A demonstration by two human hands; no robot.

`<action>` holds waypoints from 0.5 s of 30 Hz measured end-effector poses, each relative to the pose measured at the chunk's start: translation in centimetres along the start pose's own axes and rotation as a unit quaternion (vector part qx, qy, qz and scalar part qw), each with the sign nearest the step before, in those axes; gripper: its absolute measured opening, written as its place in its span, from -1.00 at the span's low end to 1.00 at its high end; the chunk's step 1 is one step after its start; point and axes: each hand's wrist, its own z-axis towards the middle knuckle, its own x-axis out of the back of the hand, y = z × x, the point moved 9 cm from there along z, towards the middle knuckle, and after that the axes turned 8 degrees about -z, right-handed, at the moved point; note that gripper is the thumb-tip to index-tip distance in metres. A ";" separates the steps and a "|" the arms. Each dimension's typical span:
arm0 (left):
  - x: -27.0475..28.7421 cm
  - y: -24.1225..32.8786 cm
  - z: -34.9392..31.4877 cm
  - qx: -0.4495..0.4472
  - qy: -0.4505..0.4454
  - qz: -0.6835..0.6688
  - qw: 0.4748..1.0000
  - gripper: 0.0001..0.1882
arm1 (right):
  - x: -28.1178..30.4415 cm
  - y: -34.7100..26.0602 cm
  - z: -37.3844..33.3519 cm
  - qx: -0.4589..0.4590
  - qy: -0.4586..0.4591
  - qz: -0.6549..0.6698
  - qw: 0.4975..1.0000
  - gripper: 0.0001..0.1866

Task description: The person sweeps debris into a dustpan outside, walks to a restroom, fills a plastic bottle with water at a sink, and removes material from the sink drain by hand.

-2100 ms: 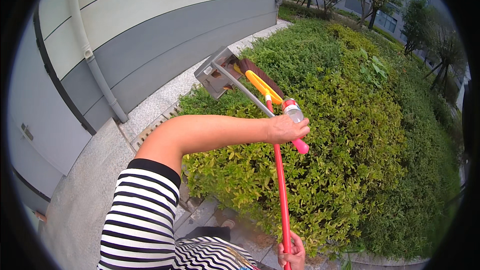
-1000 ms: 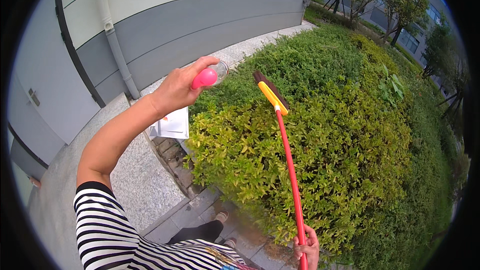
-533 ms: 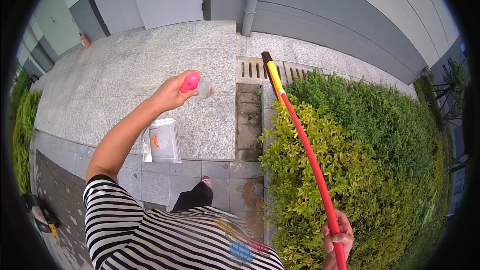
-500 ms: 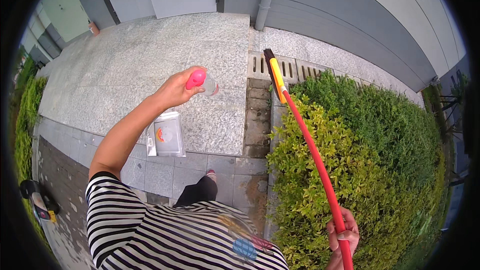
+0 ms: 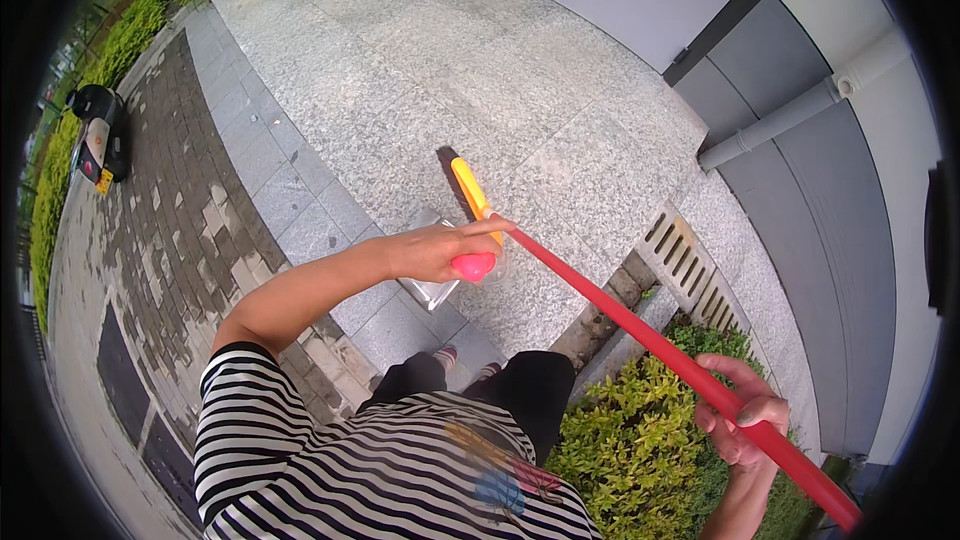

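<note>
My left hand [image 5: 440, 250] is closed round a bottle with a bright pink top [image 5: 473, 266]; most of the bottle is hidden by the hand. Its stretched index finger lies at the neck of a long-handled brush [image 5: 640, 325]. My right hand [image 5: 740, 410] grips the red handle lower down, at the right. The brush head [image 5: 468, 183] is yellow with dark bristles and points away from me, above the granite paving. Partly covered by my left hand, a clear rectangular plastic tray [image 5: 432, 294] lies on the ground.
Yellow-green bushes [image 5: 630, 440] stand at the near right, beside a slotted drain cover [image 5: 680, 255]. A grey wall with a pale pipe [image 5: 770, 130] rises on the right. At the far left a scooter [image 5: 100, 140] is parked by worn brick paving [image 5: 195, 170].
The brush has swung from over the bushes to the left, above the granite. My left hand has come to its neck with the bottle. The view has turned left.
</note>
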 end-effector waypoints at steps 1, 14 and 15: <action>-0.3 -0.1 0.6 0.022 -0.027 -0.007 0.999 -0.56 | -0.8 -1.7 2.2 -0.004 -0.014 -0.012 1.000 -0.19; 13.6 -6.0 14.8 0.011 0.148 -0.013 0.989 -0.60 | -11.6 -18.0 30.5 -0.214 -0.284 -0.254 0.899 -0.35; 15.6 -7.0 15.2 0.050 0.172 -0.022 0.984 -0.60 | -13.5 -19.3 32.4 -0.201 -0.323 -0.244 0.892 -0.36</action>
